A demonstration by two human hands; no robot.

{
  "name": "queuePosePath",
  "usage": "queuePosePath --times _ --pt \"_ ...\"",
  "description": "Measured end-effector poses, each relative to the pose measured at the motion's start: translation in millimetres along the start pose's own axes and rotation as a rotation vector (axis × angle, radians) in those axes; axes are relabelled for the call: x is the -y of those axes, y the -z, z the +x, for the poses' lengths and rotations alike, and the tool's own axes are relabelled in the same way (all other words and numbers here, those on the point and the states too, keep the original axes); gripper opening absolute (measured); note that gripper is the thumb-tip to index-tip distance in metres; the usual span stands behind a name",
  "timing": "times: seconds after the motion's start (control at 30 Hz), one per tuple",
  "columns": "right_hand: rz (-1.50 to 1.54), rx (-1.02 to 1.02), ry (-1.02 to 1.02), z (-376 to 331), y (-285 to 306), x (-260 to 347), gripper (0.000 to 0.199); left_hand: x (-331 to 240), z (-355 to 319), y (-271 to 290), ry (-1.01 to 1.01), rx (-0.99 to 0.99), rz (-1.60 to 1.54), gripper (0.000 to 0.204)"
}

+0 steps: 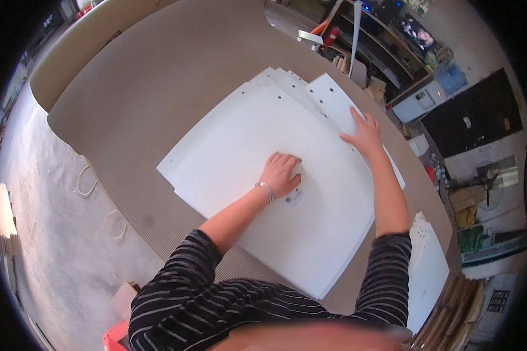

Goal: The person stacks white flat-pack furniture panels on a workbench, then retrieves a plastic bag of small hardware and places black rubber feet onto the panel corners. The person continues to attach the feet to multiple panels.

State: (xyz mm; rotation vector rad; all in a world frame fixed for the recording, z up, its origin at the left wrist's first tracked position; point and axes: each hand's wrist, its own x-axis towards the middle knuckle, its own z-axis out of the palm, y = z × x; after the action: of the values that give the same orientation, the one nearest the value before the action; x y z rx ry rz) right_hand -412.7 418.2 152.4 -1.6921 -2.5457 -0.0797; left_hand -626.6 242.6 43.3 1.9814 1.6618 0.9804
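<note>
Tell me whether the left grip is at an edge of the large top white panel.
No: the left grip lies over the middle of the large top white panel, away from its edges.

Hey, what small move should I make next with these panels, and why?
Perhaps ease the narrow white panel outward with your right hand: it lies beneath that hand and juts past the broad white panel, on which your left hand rests.

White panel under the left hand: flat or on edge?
Flat: the white panel lies broad face up, with the left hand resting on it.
</note>
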Motion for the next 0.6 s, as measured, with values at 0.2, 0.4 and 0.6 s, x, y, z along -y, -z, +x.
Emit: queuePosePath --times 0.2,0.4,0.6 --pt "-0.034 0.147 0.198 105 -84 15 0.073 -3 -6 4 -0.039 0.047 0.012 0.035" --pt "0.039 0.02 0.254 88 -123 10 0.071 -10 -3 3 -0.05 0.052 0.099 0.036" --pt "0.205 -0.019 0.092 -5 -123 68 0.066 -4 0 -2 -0.054 0.003 0.124 0.033"
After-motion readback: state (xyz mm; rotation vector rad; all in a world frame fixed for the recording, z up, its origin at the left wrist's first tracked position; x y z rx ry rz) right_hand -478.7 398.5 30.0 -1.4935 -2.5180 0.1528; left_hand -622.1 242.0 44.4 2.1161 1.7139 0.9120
